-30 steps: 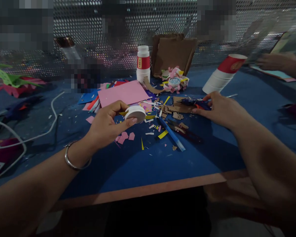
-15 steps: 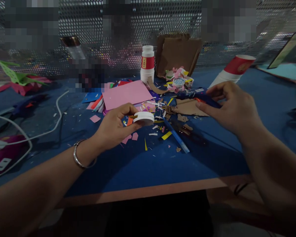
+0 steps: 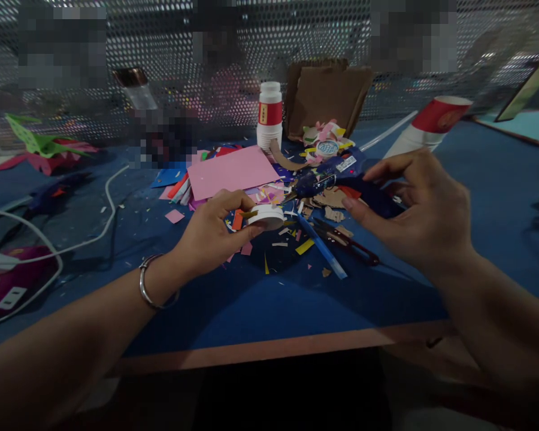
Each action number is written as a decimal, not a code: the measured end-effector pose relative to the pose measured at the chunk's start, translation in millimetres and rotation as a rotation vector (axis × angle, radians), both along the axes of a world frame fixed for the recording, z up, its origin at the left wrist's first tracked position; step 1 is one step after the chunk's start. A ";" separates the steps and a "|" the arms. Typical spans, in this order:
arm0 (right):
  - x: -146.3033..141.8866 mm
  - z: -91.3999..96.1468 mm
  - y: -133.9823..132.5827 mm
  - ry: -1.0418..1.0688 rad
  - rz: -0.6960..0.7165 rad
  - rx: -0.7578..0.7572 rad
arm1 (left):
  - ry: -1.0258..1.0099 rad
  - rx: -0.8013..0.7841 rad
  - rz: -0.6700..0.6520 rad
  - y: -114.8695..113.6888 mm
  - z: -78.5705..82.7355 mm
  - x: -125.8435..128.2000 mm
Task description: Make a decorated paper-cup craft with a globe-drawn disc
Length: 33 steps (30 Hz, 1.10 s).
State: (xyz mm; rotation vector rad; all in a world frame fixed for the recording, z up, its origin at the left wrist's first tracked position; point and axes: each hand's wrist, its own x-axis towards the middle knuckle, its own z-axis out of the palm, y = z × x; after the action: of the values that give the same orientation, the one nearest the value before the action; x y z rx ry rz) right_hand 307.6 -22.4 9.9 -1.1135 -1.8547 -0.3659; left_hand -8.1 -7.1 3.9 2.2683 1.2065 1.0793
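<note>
Between thumb and fingers, my left hand [image 3: 218, 224] pinches a round white lid-like disc [image 3: 269, 216] above the table. A small yellowish strip shows at the disc's left edge. My right hand [image 3: 413, 209] is closed around the handle of a dark blue hot glue gun [image 3: 336, 173]. Its nozzle points left and lies close to the disc's upper edge. A glue stick [image 3: 388, 131] juts from the gun's rear. Below the gun, scissors [image 3: 348, 240] and a blue translucent strip [image 3: 322, 246] lie on the table.
Paper scraps and a pink sheet [image 3: 233, 172] cover the middle of the blue table [image 3: 260, 323]. Behind stand stacked paper cups [image 3: 269, 117], a cardboard piece [image 3: 327, 99] and a paper flower [image 3: 327, 146]. Another cup stack [image 3: 440, 117] leans at right. White cable [image 3: 110, 221] runs at left.
My right hand has raised the glue gun and brought its nozzle left to the disc. The scissors now show more clearly beneath. My left hand has barely moved.
</note>
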 end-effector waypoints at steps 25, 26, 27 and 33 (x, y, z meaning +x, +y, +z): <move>-6.3 5.9 -5.8 -0.025 0.077 0.082 | 0.059 0.102 -0.090 -8.1 9.3 2.5; -6.3 6.1 -5.8 -0.024 0.079 0.080 | 0.059 0.103 -0.089 -8.0 9.1 2.3; -6.3 6.3 -5.8 -0.025 0.079 0.080 | 0.060 0.102 -0.088 -8.0 9.0 2.2; -7.1 7.1 -5.7 -0.043 0.082 0.111 | 0.063 0.098 -0.089 -7.3 8.8 1.5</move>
State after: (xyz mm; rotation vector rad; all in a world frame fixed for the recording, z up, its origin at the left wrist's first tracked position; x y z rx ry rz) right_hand 300.5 -28.1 17.1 -0.9588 -1.8876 -0.4425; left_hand -6.6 -14.4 12.7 2.4222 1.0874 1.0629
